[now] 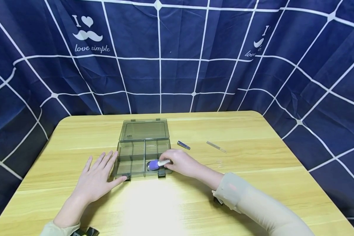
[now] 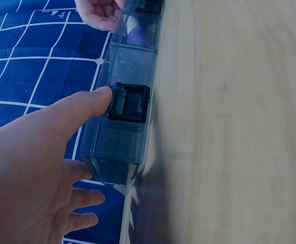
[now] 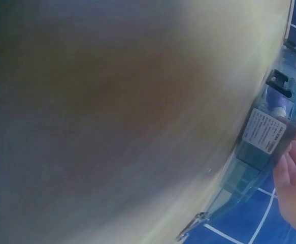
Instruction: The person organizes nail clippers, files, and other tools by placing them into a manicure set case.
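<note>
A smoky see-through divided box (image 1: 124, 167) lies on the table with its lid (image 1: 144, 130) folded back. In its front right compartment lies a nail polish bottle (image 1: 153, 165), purple with a white cap. My right hand (image 1: 181, 161) comes over the box's right wall and pinches the cap end of the bottle. In the left wrist view the purple bottle (image 2: 136, 35) shows through the front wall. My left hand (image 1: 98, 178) is spread along the box's left side, thumb tip at the black front latch (image 2: 129, 103). A printed label (image 3: 264, 131) is on the box's right wall.
Right of the box lies a dark nail clipper (image 1: 184, 145). Farther right is a thin, pale, clear stick (image 1: 216, 146), with a small clear piece (image 1: 219, 162) nearer me. A dark blue patterned curtain (image 1: 177, 78) surrounds the wooden table (image 1: 283, 183).
</note>
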Demonstrator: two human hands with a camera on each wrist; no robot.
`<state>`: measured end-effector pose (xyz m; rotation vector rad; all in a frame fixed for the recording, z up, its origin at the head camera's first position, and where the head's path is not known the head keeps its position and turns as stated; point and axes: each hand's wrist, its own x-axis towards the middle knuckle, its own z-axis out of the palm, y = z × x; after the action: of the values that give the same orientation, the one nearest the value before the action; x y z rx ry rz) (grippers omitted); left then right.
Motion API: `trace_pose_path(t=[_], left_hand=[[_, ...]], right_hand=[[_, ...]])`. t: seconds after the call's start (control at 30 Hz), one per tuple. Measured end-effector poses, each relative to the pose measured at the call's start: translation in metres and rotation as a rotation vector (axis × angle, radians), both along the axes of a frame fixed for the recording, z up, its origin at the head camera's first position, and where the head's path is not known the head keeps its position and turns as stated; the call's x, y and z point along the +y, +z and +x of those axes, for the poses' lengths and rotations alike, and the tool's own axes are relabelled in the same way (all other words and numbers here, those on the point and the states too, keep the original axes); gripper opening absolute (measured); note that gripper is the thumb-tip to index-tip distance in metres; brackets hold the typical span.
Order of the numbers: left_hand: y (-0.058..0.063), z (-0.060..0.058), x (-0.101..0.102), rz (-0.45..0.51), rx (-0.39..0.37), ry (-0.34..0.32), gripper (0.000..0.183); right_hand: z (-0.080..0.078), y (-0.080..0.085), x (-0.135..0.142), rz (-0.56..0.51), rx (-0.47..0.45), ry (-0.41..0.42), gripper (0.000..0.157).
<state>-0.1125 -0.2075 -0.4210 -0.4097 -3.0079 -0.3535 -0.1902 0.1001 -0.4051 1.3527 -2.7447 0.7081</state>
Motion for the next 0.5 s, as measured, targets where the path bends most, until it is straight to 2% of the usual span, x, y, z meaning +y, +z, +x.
trace_pose_path(t=[0.5], left_hand=[[0.0025, -0.0014, -0.0001, 0.002, -0.002, -0.003, 0.096]], right_hand=[[-0.0006, 0.0042, -0.001, 0.0, -0.048, 0.022, 0.023]])
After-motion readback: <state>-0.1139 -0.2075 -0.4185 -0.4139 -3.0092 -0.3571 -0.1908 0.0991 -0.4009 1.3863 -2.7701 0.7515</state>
